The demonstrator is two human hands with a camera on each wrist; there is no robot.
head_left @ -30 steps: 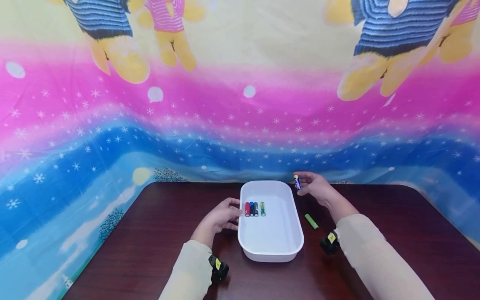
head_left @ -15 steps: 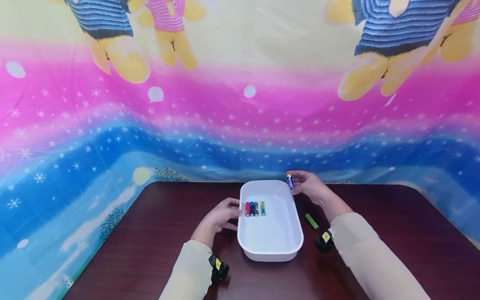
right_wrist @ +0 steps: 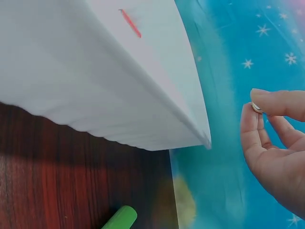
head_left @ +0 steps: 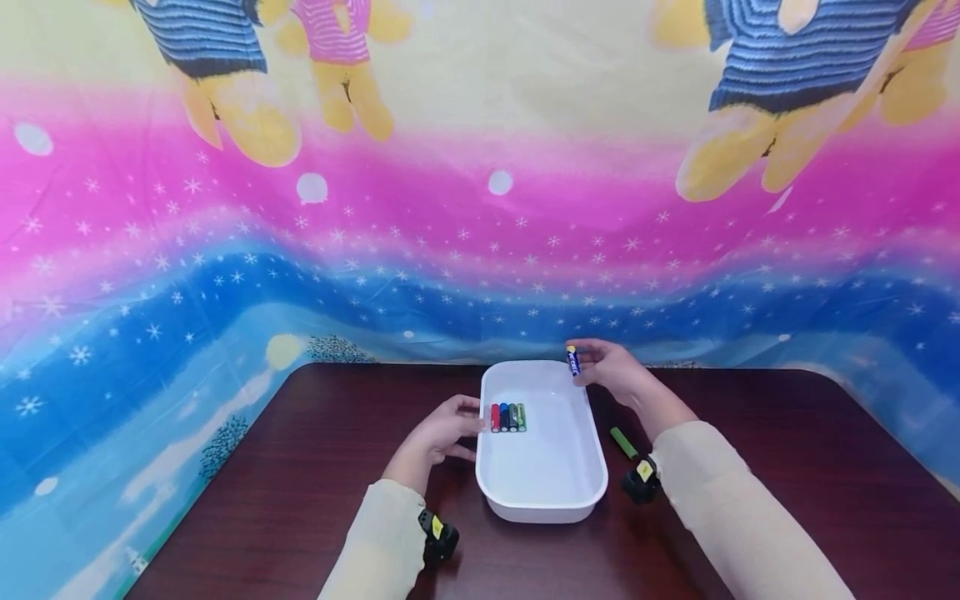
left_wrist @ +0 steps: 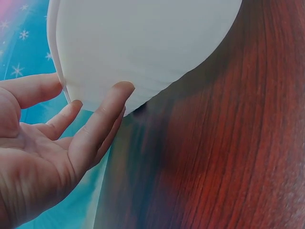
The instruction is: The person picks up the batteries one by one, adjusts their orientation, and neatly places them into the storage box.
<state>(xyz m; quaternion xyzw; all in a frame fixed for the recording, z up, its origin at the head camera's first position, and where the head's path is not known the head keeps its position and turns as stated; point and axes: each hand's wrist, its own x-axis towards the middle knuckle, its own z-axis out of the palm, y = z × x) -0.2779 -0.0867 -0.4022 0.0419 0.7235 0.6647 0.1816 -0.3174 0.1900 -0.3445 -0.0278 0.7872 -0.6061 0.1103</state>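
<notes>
My right hand (head_left: 611, 367) pinches a purple-blue battery (head_left: 573, 361) with a yellow end between thumb and fingertips, over the far right corner of a white tray (head_left: 536, 483). The right wrist view shows only the battery's end (right_wrist: 257, 109) between the fingertips. Inside the tray, several batteries lie side by side near the left wall: a red battery (head_left: 495, 418) outermost, darker ones beside it, then a green battery (head_left: 522, 418). At the tray's left side is my left hand (left_wrist: 52, 143), its fairly straight fingers touching the rim and outer wall.
A loose green battery (head_left: 623, 443) lies on the dark wood table (head_left: 315, 467) right of the tray, close to the black camera (head_left: 642, 479) on my right wrist. A printed cloth (head_left: 420, 217) hangs behind the table's far edge.
My right hand has moved left with the purple-blue battery, from beside the tray to over its corner. The green battery in the tray has shifted left against the others. My left hand has stayed put.
</notes>
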